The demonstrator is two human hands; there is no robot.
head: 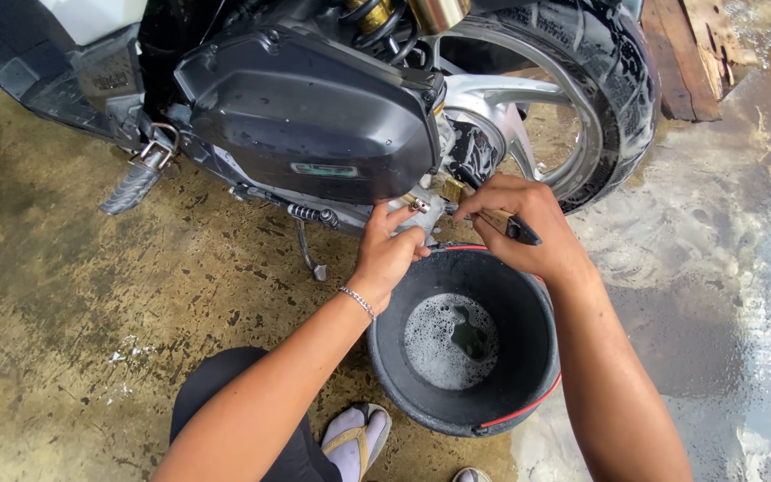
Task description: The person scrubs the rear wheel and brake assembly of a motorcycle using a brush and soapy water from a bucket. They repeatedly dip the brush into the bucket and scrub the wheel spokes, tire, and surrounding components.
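Head view: hands point(457, 236) scrub glossy engine cover point(314, 116) above round black bucket point(528, 312).

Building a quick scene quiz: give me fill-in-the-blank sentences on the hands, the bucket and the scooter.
1. The right hand holds a small ____ against the scooter's underside.
2. The black bucket below both hands holds ____ water.
3. The left hand, with a ____ on its wrist, touches the metal part under the engine cover.
4. The rear wheel is streaked with ____.

Missing words: brush; soapy; bracelet; foam
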